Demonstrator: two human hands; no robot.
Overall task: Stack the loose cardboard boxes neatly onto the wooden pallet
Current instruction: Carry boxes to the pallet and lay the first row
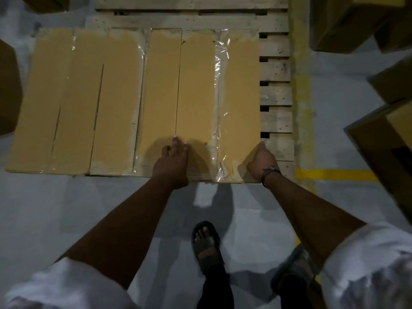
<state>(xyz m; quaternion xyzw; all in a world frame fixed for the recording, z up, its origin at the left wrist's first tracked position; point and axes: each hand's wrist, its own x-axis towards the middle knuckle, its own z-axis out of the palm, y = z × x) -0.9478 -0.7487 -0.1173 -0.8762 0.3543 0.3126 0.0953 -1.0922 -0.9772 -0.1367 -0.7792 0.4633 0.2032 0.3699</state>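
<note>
Currently the left hand (pixel 172 162) lies flat, fingers straight, on top of the taped cardboard box (pixel 196 85), which sits on the wooden pallet (pixel 276 72); the right hand (pixel 260 160) curls over that box's corner, just right of the left hand. The box looks stiff, broad and probably weighty, and its glossy tape (pixel 217 97) looks slick, so take hold at edges and corners, not on the top. It and the second box (pixel 73 97), left of the left hand, are sealed; contents unseen.

Fingers of right hand (pixel 262 160) hidden past rightmost box (pixel 238 97) edge; grip unclear. Most of pallet (pixel 276 94) covered by boxes, far end cut by frame. Right-side loose boxes (pixel 347 23) cropped. End-flap print (pixel 175 31) illegible.
</note>
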